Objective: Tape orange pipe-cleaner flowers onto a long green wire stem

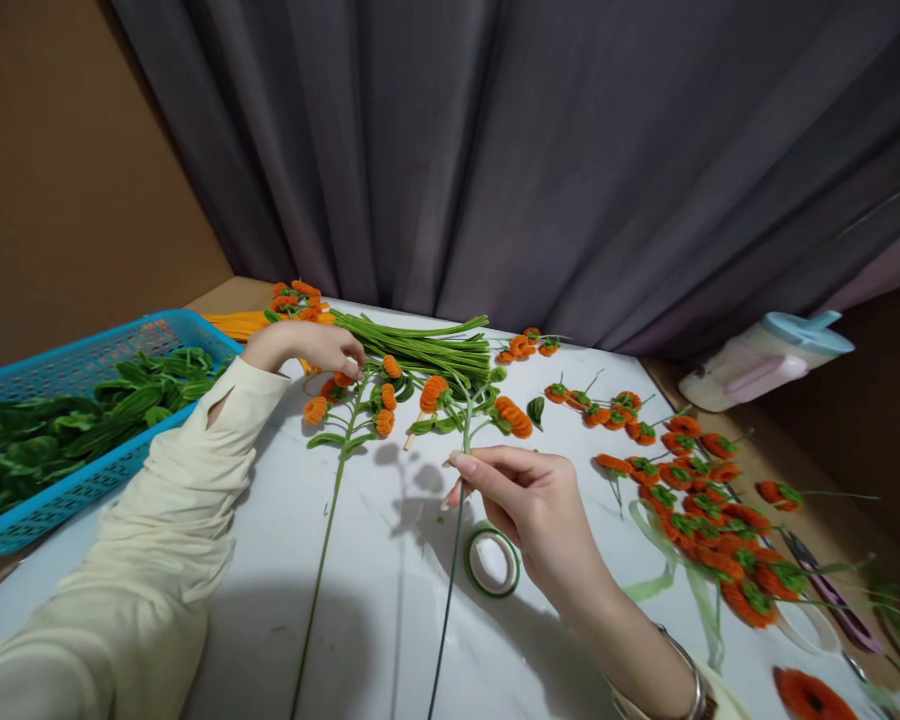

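Tabletop (270,540), left hand (319,345) curled, right hand (536,500) pinching stem (448,590)

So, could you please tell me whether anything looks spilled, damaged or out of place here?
Nothing looks spilled or damaged. The loose pale green strip looks untidy, lying crumpled beside the orange flowers on the right. The lidded cup appears to lean, though that may be lens distortion.

Room over the tabletop (371,630) between left stem (323,550) and right stem (445,610), tape roll (514,567) an obstacle beyond.
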Available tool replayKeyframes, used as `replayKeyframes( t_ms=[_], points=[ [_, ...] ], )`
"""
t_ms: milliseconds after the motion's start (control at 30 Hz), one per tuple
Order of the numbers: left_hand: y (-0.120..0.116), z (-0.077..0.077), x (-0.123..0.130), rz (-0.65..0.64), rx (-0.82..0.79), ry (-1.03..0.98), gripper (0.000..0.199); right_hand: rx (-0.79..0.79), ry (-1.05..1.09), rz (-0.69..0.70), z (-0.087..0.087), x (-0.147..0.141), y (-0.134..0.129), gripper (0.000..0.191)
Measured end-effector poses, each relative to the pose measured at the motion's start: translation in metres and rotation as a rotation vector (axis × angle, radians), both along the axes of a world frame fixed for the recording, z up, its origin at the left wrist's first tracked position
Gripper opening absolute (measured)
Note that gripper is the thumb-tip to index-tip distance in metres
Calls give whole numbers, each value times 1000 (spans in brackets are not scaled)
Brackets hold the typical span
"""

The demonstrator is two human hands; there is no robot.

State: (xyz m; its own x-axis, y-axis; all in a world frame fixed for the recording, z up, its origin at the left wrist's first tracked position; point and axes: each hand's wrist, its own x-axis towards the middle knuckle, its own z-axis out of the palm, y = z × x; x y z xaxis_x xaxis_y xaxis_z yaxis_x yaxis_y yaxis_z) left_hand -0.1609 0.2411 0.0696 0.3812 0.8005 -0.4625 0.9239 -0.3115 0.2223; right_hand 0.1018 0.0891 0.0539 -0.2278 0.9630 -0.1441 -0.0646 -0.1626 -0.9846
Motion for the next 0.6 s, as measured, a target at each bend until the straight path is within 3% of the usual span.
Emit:
replayKeyframes(
  t_ms=[167, 400, 500, 600],
  points=[
    [-21, 25, 16, 30, 129, -115, 45, 5, 11, 18, -1, 1, 1, 21],
    [-89, 65, 45, 23, 264, -303, 37, 9, 19, 25, -1, 1, 0, 21],
    [-109, 71, 53, 39, 266, -396, 41, 14, 20, 23, -2, 1, 0, 21],
    [-116, 67, 66, 79, 243, -453, 46, 24, 15, 31, -3, 1, 0, 21]
  ],
)
